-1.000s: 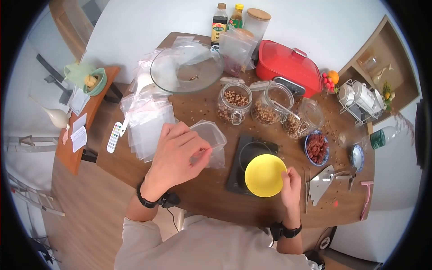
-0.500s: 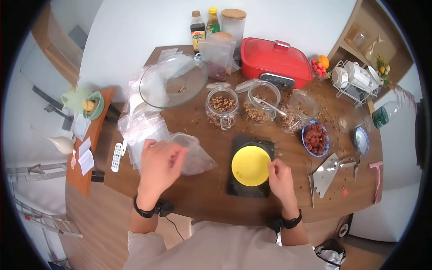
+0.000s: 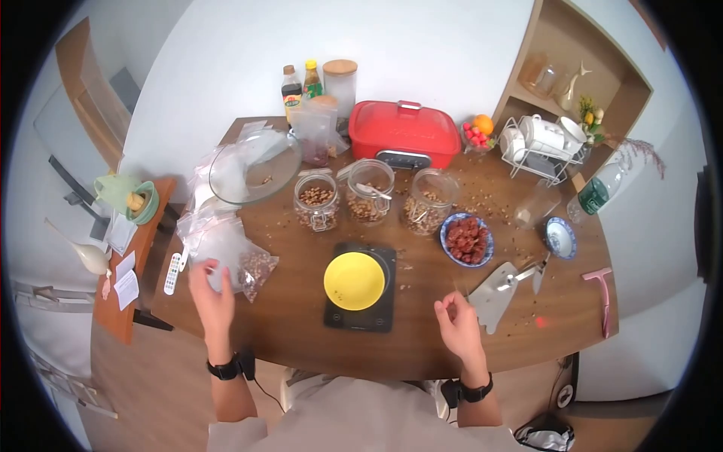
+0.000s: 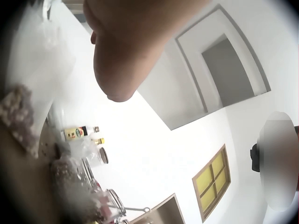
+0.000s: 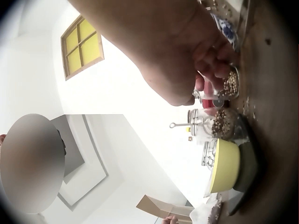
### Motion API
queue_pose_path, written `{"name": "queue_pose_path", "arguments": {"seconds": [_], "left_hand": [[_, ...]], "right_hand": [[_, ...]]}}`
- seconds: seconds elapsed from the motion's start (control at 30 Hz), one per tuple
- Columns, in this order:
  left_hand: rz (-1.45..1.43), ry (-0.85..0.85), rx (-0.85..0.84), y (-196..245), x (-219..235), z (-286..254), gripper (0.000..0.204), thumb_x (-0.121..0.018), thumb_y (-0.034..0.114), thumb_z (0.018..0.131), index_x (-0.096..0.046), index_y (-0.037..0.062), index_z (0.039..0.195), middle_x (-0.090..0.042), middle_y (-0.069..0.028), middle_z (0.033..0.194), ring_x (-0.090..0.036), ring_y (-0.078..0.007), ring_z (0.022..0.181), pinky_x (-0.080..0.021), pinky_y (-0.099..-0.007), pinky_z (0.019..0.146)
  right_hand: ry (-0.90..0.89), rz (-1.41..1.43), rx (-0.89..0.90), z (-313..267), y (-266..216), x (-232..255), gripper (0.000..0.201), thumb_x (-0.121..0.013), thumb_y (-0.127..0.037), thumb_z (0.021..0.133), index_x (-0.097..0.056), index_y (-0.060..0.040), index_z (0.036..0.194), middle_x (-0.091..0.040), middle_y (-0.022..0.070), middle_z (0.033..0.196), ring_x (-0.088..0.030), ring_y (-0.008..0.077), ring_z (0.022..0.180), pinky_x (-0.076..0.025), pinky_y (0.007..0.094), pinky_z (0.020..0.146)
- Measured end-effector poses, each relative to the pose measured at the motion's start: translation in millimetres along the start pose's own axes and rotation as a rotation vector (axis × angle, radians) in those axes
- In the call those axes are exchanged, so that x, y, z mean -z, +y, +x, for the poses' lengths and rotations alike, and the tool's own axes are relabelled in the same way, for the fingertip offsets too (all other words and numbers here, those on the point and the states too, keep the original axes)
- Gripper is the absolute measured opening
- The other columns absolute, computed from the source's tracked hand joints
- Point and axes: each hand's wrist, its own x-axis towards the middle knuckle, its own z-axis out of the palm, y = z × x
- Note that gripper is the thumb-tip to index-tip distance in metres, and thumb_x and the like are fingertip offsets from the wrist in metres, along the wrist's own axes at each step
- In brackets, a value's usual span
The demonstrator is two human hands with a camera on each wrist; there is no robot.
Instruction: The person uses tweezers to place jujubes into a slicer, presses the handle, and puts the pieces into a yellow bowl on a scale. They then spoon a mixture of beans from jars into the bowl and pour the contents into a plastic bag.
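Note:
Empty-handed, my right hand (image 3: 459, 328) hovers over the table's front right, fingers loosely curled, left of a metal spatula-like blade (image 3: 497, 294). A yellow bowl (image 3: 354, 281) stands on the flat black kitchen scale (image 3: 358, 321), between my hands. At the left, my left hand (image 3: 214, 303) has its thumb and fingers spread apart beside a clear plastic bag (image 3: 257, 271) of brownish bits. That bag lies against a pile of clear zip bags (image 3: 207, 232). In the right wrist view the bowl (image 5: 225, 165) sits on the dark scale, below my hand.
Three glass jars of beans or nuts, one a clip-top jar (image 3: 316, 200), stand mid-table. Behind them are a red electric cooker (image 3: 407, 132) and a glass bowl (image 3: 256, 169). A blue-patterned bowl (image 3: 467, 239) holds dark red pieces. A remote (image 3: 174, 273) lies left; a pink tool (image 3: 603, 301) lies right.
My right hand has put the yellow bowl on the scale, let go and moved right. The bag of bits, earlier held up by my left hand, now lies at the left; that hand has opened.

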Motion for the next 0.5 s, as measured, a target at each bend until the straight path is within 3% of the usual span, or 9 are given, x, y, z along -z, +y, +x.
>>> {"name": "queue_pose_path", "arguments": {"seconds": [0.1, 0.17, 0.23, 0.33, 0.5], "left_hand": [[-0.184, -0.201, -0.002, 15.3, -21.7, -24.7, 0.009, -0.067, 0.011, 0.091, -0.063, 0.0035, 0.091, -0.065, -0.0108, 0.082, -0.062, -0.0256, 0.075, -0.048, -0.0351, 0.069], [-0.232, -0.280, 0.039, 35.4, -36.4, -29.9, 0.014, -0.069, 0.015, 0.091, -0.063, 0.0046, 0.084, -0.063, -0.0082, 0.066, -0.060, -0.0227, 0.056, -0.048, -0.0338, 0.055], [-0.203, -0.353, 0.030, 48.0, -49.5, -23.1, 0.015, -0.070, 0.017, 0.091, -0.064, 0.0053, 0.084, -0.063, -0.0078, 0.065, -0.061, -0.0229, 0.056, -0.048, -0.0343, 0.055], [-0.204, -0.437, -0.013, 66.4, -71.5, 2.2, 0.017, -0.071, 0.021, 0.091, -0.065, 0.0060, 0.085, -0.065, -0.0087, 0.066, -0.064, -0.0238, 0.058, -0.049, -0.0346, 0.055], [-0.328, -0.533, -0.075, 82.3, -115.9, 31.2, 0.018, -0.070, 0.020, 0.092, -0.065, 0.0034, 0.085, -0.065, -0.0114, 0.066, -0.064, -0.0261, 0.058, -0.049, -0.0349, 0.055]], "right_hand": [[0.039, 0.054, 0.022, -10.9, 27.8, 23.3, 0.025, -0.067, -0.019, 0.096, -0.053, -0.0029, 0.083, -0.048, 0.0003, 0.054, -0.041, 0.0061, 0.048, -0.032, 0.0274, 0.046], [0.029, 0.077, -0.024, -8.2, 23.4, 36.4, 0.023, -0.067, -0.018, 0.096, -0.053, -0.0028, 0.085, -0.048, -0.0003, 0.054, -0.042, 0.0058, 0.048, -0.031, 0.0269, 0.046], [0.000, 0.062, -0.061, -6.2, 1.9, 49.0, 0.020, -0.067, -0.015, 0.096, -0.053, -0.0025, 0.089, -0.049, -0.0008, 0.056, -0.042, 0.0054, 0.049, -0.032, 0.0265, 0.046], [-0.008, 0.123, 0.120, 18.3, -24.2, 45.4, 0.018, -0.068, -0.012, 0.094, -0.052, -0.0030, 0.096, -0.053, 0.0014, 0.062, -0.045, 0.0073, 0.050, -0.035, 0.0272, 0.047], [-0.067, 0.093, 0.334, 86.6, -96.1, 10.3, 0.031, -0.071, -0.009, 0.090, -0.054, -0.0051, 0.116, -0.056, 0.0065, 0.070, -0.055, 0.0205, 0.056, -0.043, 0.0329, 0.053]]}}
